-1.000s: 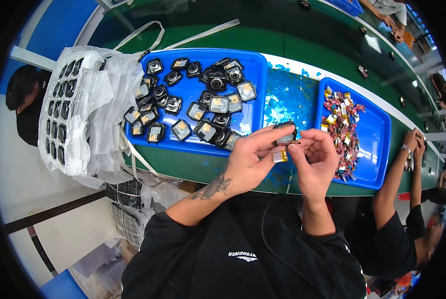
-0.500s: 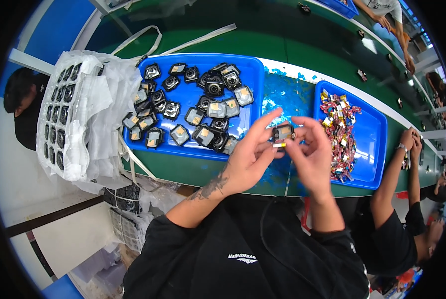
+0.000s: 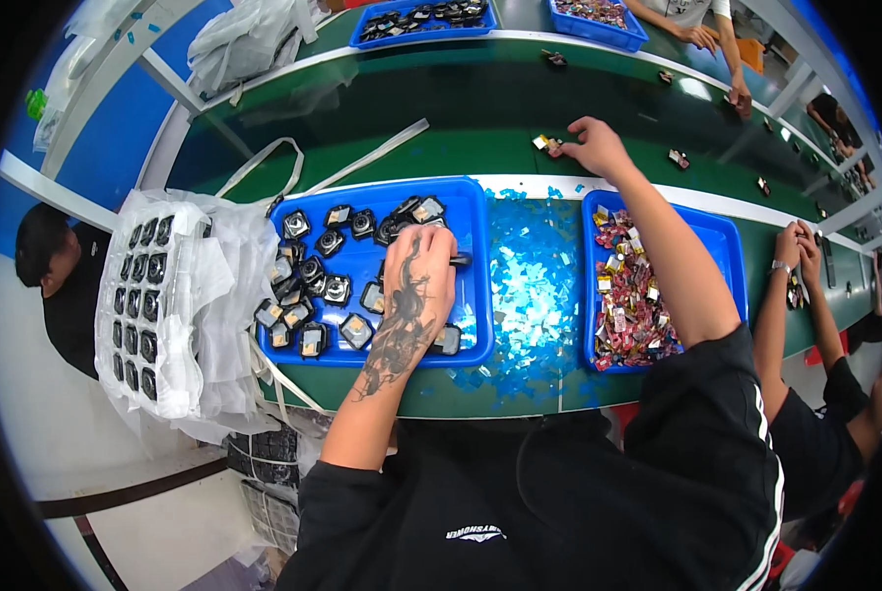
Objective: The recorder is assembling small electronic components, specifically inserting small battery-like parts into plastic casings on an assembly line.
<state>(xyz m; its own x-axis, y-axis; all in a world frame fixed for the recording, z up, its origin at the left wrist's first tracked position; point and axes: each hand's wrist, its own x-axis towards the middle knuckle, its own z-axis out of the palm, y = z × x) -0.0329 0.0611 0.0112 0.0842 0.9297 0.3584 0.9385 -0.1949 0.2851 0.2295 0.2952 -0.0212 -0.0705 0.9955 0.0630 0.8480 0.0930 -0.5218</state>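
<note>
My left hand (image 3: 419, 271) is over the left blue tray (image 3: 473, 325), its fingers curled down around a black square watch-like case (image 3: 463, 260), whose edge shows beside the hand. The fingertips are hidden beneath the hand. Several similar black cases (image 3: 337, 289), some with grey backs and some with round openings, lie loose around it in the tray. My right hand (image 3: 599, 151) reaches out over the green belt, thumb and forefinger apart. At its fingertips lies a small part with a white and yellow tab (image 3: 547, 145).
A right blue tray (image 3: 732, 276) holds a heap of small pink and yellow-white parts (image 3: 633, 305). Blue film scraps (image 3: 530, 286) cover the surface between the trays. White packing trays (image 3: 170, 305) of cases are stacked at left. Other people's hands (image 3: 796, 251) work along the belt.
My hands have parted from the case they held together above the film scraps. The left went left into the tray; the right went forward over the belt. The view has shifted.
</note>
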